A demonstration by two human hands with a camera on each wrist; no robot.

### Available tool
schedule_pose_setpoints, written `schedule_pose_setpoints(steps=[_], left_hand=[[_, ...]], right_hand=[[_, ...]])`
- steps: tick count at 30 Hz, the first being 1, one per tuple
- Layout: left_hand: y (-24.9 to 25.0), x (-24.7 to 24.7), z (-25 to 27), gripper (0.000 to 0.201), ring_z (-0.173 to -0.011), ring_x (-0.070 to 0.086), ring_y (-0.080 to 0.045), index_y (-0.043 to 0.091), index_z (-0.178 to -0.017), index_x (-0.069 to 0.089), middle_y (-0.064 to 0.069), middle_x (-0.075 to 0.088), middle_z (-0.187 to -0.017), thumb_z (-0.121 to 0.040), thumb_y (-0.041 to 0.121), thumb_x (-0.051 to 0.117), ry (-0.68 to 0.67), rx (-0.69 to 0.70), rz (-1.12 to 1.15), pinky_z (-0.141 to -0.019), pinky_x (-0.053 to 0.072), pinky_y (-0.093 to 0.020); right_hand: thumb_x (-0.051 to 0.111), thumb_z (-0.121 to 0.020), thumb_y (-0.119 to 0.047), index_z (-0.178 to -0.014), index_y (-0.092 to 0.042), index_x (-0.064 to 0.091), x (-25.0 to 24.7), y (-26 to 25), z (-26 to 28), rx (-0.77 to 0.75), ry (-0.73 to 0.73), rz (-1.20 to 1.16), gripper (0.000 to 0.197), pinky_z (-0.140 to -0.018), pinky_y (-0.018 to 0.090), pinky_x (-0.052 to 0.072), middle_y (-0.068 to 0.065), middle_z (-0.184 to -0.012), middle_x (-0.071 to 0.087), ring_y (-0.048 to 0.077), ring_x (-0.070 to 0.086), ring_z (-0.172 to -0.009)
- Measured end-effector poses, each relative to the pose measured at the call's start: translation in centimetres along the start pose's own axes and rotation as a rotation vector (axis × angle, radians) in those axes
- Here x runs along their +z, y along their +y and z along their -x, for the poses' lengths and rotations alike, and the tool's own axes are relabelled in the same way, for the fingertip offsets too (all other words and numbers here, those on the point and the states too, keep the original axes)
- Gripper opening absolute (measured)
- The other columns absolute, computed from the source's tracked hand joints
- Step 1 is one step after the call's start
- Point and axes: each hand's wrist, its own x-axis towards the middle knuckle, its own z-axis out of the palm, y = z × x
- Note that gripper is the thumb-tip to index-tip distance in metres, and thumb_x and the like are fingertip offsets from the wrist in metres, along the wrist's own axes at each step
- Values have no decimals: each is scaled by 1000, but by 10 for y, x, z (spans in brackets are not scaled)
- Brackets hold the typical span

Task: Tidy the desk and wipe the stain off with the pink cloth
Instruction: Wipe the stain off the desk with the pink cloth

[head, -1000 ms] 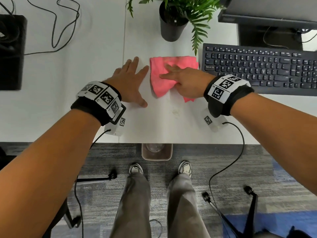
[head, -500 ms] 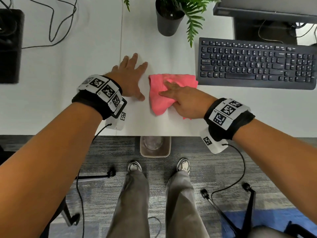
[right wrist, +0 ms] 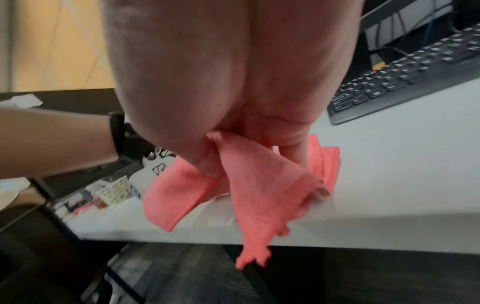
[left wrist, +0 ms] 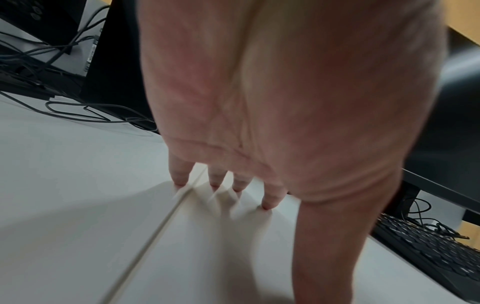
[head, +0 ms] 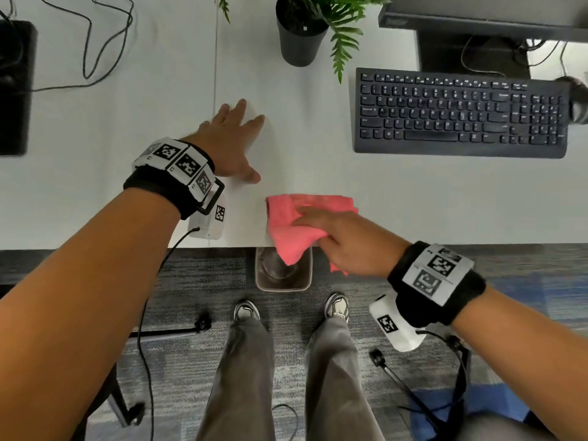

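Note:
The pink cloth (head: 292, 230) lies crumpled at the front edge of the white desk (head: 127, 192), part of it hanging over the edge. My right hand (head: 318, 230) lies on the cloth. In the right wrist view the thumb and fingers pinch a fold of the pink cloth (right wrist: 259, 195). My left hand (head: 235, 138) lies flat on the desk to the left and farther back, fingers spread and straight, holding nothing. The left wrist view shows the left hand's fingertips (left wrist: 215, 181) touching the desk beside its seam. No stain is visible on the desk.
A black keyboard (head: 461, 113) sits at the right, with a monitor stand (head: 471, 49) behind it. A potted fern (head: 299, 39) stands at the back centre. Cables (head: 95, 43) and a black box (head: 12, 87) are at the left. A bin (head: 283, 275) stands on the floor under the desk edge.
My right hand has dragged the pink cloth toward me, from near the plant to the desk's front edge, where it now overhangs. The left hand has stayed flat in place.

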Motion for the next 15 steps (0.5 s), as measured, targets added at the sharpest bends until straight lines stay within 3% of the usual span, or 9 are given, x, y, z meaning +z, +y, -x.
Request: schedule_pose_setpoints(steps=[2,3,6,9,11,13,15], left_hand=[[-1,1,-1,115,-151,-16,-28,29,-158,-3,-4,-20,-164,-78,47,78,4,9,-2,-121,7,-56],[-2,2,-1,114,-151,-16,-28,29,-158,-3,-5,-20,-164,-78,48,77,7,13,-6,-121,7,-56],[-3,4,-2,113,-151,-14,-30,27,-158,-1,-6,-19,-164,-79,49,76,21,23,-14,-120,8,-56],[-6,6,-4,113,-151,-14,-31,27,-158,-1,-8,-18,-164,-78,51,76,32,32,-18,-121,9,-57],[-7,8,-6,114,-151,-13,-32,26,-158,-2,-9,-18,-164,-78,51,75,32,27,-35,-120,10,-57],[-7,8,-7,114,-151,-12,-34,27,-158,-1,-10,-18,-164,-77,52,75,31,28,-40,-120,12,-58],[-6,8,-7,110,-151,-10,-36,30,-156,5,-11,-15,-164,-75,50,77,43,42,-20,-119,12,-60]], right_hand=[[41,-95,-3,-133,-22,58,-12,-5,4,55,63,-89,45,-90,33,51,3,-127,64,19,65,-101],[42,-96,-4,-129,-25,60,-18,-7,6,75,85,-103,42,-83,34,52,2,-118,69,19,66,-91],[43,-98,-9,-111,-27,64,-42,-18,8,80,135,-115,31,-79,44,53,-1,-95,71,19,67,-84],[40,-100,-10,-101,-19,61,-77,-30,0,71,203,-112,23,-71,47,58,6,-86,69,21,70,-74],[37,-100,-15,-104,-19,61,-101,-34,-14,56,268,-17,24,-65,43,60,8,-87,70,20,71,-73],[35,-100,-15,-118,-25,60,-119,-34,-36,47,326,118,32,-59,29,56,6,-98,70,18,70,-75],[33,-99,-16,-134,-28,53,-130,-30,-63,52,353,246,42,-66,22,47,6,-117,67,18,64,-84]])
